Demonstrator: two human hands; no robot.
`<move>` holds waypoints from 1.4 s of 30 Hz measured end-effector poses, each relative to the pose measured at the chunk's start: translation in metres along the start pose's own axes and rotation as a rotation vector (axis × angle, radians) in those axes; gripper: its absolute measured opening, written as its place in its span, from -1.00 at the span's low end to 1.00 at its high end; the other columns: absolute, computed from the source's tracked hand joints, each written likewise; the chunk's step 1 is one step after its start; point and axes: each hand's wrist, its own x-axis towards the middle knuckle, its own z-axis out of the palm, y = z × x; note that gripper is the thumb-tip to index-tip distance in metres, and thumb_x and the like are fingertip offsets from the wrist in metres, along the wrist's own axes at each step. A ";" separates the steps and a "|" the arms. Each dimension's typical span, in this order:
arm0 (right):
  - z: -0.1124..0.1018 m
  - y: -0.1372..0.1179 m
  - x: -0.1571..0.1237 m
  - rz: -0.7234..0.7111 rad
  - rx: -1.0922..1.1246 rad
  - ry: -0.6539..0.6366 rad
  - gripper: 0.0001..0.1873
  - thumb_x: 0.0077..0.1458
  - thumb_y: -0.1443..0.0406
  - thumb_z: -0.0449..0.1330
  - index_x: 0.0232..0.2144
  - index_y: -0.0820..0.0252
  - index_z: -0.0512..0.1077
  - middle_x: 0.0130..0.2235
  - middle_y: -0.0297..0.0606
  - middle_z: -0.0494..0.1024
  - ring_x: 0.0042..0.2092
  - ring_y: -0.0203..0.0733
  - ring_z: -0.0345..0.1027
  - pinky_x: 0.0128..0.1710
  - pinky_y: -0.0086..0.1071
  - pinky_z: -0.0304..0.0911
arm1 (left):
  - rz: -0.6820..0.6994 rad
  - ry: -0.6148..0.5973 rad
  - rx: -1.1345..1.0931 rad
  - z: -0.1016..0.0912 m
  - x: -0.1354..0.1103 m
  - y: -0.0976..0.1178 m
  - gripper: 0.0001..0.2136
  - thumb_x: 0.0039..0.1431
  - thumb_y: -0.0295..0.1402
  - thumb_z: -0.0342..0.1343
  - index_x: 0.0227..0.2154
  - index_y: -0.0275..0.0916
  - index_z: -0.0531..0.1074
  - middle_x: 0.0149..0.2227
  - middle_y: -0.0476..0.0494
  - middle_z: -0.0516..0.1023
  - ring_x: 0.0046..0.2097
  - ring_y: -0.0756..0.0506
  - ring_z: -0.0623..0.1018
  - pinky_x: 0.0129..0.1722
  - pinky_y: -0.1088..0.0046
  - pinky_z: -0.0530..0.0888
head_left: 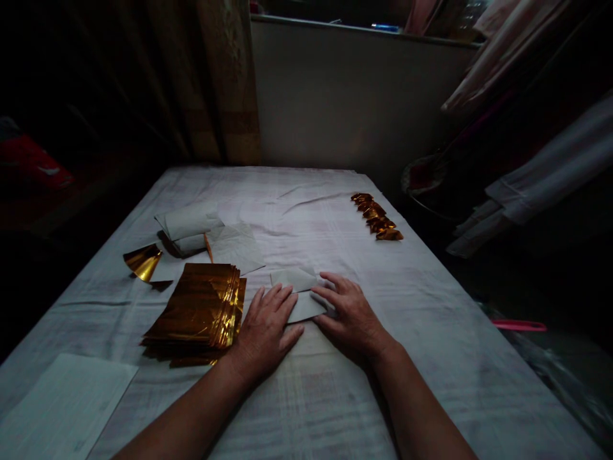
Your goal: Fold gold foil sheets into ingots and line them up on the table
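A small folded sheet of pale paper [299, 289] lies on the cloth-covered table [431, 306] in front of me. My left hand [265, 329] lies flat with its fingers stretched out, pressing the sheet's left part. My right hand [349, 312] rests flat on the sheet's right edge, fingers spread toward the fold. Just left of my left hand sits a thick stack of gold foil sheets [198, 312].
A row of folded gold pieces [377, 217] lies at the far right of the table. Pale paper sheets [201, 233] and one folded gold cone [142, 260] lie at the left. A white sheet [62, 402] sits at the near left corner. Hanging cloth and a wall stand behind.
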 end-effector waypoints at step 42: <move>0.033 -0.005 0.013 0.314 0.006 0.265 -0.77 0.20 0.18 0.15 -0.41 0.05 0.58 -0.06 -0.20 0.62 0.07 0.01 0.41 0.10 -0.03 0.18 | -0.006 0.307 -0.062 -0.002 0.009 -0.013 -0.51 0.33 -0.43 -0.04 0.30 -0.20 0.13 0.13 -0.30 0.48 0.10 -0.18 0.52 0.05 0.21 0.52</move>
